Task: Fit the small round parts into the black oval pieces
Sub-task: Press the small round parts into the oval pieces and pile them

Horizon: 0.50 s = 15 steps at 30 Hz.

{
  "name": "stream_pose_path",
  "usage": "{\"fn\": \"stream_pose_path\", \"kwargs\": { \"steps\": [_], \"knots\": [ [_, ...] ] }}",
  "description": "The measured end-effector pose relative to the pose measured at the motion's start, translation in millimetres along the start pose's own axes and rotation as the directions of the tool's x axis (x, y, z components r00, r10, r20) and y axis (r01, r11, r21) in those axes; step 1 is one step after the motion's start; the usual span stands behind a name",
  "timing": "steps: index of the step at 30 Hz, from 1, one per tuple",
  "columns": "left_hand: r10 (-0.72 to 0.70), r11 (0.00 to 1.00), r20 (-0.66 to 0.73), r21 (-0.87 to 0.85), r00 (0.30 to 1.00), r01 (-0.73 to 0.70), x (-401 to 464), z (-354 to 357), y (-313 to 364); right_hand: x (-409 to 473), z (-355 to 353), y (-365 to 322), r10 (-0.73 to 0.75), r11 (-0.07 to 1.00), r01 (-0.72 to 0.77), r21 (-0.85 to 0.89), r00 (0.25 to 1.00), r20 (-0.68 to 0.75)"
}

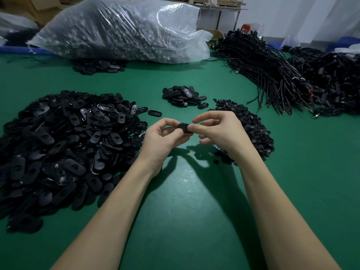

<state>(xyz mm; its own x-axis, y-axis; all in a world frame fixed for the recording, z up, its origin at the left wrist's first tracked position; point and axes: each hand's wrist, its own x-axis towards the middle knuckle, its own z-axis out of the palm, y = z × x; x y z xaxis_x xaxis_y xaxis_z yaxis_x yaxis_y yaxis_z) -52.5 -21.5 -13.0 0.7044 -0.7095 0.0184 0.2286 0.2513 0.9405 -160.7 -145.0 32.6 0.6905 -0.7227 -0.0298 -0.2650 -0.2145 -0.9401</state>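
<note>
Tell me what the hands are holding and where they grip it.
Both hands pinch one black oval piece above the table: left hand holds its left end, right hand its right end. Whether a round part is seated cannot be told.

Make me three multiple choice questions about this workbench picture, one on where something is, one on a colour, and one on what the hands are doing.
1. Where does the big heap of black oval pieces lie?
A. to the person's left
B. to the person's right
C. inside the plastic bag

2. What colour is the table surface?
A. grey
B. green
C. white

3. What are the hands doing?
A. both resting flat on the table
B. left hand and right hand together hold one black piece above the table
C. the right hand lifts the cable bundle

Answers:
1 A, the heap fills the left side, while the small round parts lie on the right.
2 B, green shows all around the piles.
3 B, fingers of both hands pinch the piece between them.
</note>
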Motion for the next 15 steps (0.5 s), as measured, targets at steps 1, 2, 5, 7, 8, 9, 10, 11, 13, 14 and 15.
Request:
{"fn": "stream_pose_path", "kwargs": {
  "steps": [1,2,5,7,8,9,10,11,13,14,15],
  "knots": [
    [-0.007,1.000,0.008,-0.016,1.000,0.007,-0.2,-0.3,0.7,-0.4,-0.5,0.7,0.003,1.000,-0.003,0.028,1.000,0.027],
    [-0.014,0.999,0.017,-0.030,1.000,0.015,-0.6,-0.7,1.3,-1.2,-0.7,1.2,-0.001,0.998,-0.002,0.060,0.998,0.058],
    [-0.028,0.999,0.029,-0.036,0.999,0.029,-0.4,-0.7,1.6,-3.0,-2.2,1.6,-0.028,0.993,0.015,0.116,0.993,0.115],
    [-0.032,0.999,0.019,-0.037,0.999,0.032,0.5,-0.8,1.8,-2.7,-3.2,0.6,-0.034,0.990,0.013,0.140,0.989,0.143],
    [-0.033,0.999,0.012,-0.042,0.999,0.034,0.8,-0.9,1.6,-2.5,-3.0,0.3,-0.036,0.990,0.015,0.141,0.988,0.151],
    [-0.034,0.998,0.010,-0.045,0.999,0.034,1.2,-1.1,1.3,-2.3,-2.2,0.1,-0.039,0.991,0.020,0.131,0.988,0.149],
    [-0.031,0.998,0.011,-0.045,0.999,0.032,1.4,-1.4,0.9,-2.0,-1.0,0.0,-0.042,0.993,0.026,0.116,0.989,0.139],
    [-0.028,0.999,0.013,-0.040,1.000,0.029,1.3,-1.9,0.6,-1.7,0.4,0.2,-0.043,0.995,0.031,0.099,0.991,0.127],
    [-0.020,0.999,0.016,-0.032,1.000,0.021,1.1,-3.1,0.6,-1.4,2.1,0.4,-0.041,0.996,0.031,0.085,0.992,0.116],
    [-0.017,0.999,0.020,-0.031,1.000,0.017,1.2,-3.6,0.6,-1.3,2.0,0.4,-0.040,0.996,0.029,0.090,0.992,0.119],
    [-0.017,0.999,0.022,-0.030,1.000,0.018,1.5,-4.1,0.4,-1.3,1.7,0.2,-0.040,0.995,0.028,0.094,0.992,0.123]
  ]
}}
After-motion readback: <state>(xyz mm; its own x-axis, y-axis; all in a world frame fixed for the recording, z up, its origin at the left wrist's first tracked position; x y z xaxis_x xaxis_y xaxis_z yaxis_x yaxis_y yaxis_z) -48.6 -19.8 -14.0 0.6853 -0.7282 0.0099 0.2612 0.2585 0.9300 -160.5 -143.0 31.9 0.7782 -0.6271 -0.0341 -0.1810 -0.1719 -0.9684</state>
